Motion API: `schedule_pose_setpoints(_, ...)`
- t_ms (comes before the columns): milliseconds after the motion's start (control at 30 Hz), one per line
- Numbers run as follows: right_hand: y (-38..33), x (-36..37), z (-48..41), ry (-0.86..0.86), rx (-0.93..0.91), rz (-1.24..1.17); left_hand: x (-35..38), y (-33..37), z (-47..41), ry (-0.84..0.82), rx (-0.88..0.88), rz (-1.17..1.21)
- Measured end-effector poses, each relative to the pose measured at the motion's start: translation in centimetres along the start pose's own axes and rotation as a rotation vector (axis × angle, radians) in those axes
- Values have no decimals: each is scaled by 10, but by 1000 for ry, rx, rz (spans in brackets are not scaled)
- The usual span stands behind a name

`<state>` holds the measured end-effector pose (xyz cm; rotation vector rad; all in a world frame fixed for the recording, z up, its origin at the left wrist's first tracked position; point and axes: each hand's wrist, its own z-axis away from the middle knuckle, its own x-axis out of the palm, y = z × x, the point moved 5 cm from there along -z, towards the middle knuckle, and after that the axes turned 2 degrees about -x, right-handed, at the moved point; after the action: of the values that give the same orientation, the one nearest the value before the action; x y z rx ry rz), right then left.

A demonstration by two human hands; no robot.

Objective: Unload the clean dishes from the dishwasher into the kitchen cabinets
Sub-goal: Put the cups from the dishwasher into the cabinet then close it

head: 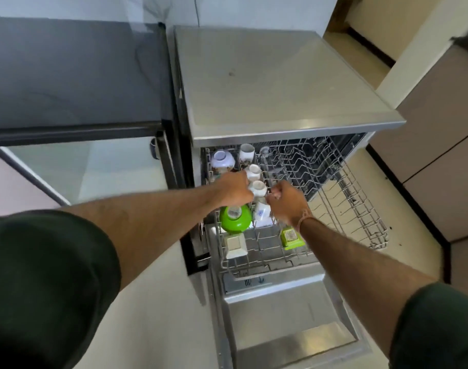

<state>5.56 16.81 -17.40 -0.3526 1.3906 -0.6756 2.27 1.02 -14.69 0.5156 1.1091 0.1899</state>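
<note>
The dishwasher (280,83) stands open with its wire rack (342,198) pulled out over the lowered door (294,315). Along the rack's left side sit an upturned white bowl (222,159), a patterned mug (246,153), small white cups (253,171), a blue-flowered cup (262,211), a green bowl (234,218), a cream square container (235,245) and a green square container (291,237). My left hand (234,190) is curled and touches one white cup (257,188) from the left; what it grips is hidden. My right hand (286,203) pinches that cup's right side.
A black countertop (67,75) with a glass-fronted unit (81,169) below it borders the dishwasher on the left. Beige cabinet doors (440,134) stand to the right across a strip of floor. The rack's right half holds only bare wire tines.
</note>
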Motion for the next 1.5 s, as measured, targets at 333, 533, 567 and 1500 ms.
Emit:
schedule_pose_setpoints(333,40,35,-171,-116,-111,52,71,-15,-160,107,-167,12)
schedule_pose_setpoints(533,40,59,-255,-142,-168,99,93,-35,-221,197,-175,20)
schedule_pose_setpoints(567,36,59,-263,-148,-186,108,94,-38,-227,208,-189,8)
schedule_pose_setpoints(1500,39,96,-259,-595,-527,500,125,-31,-178,307,-95,-21)
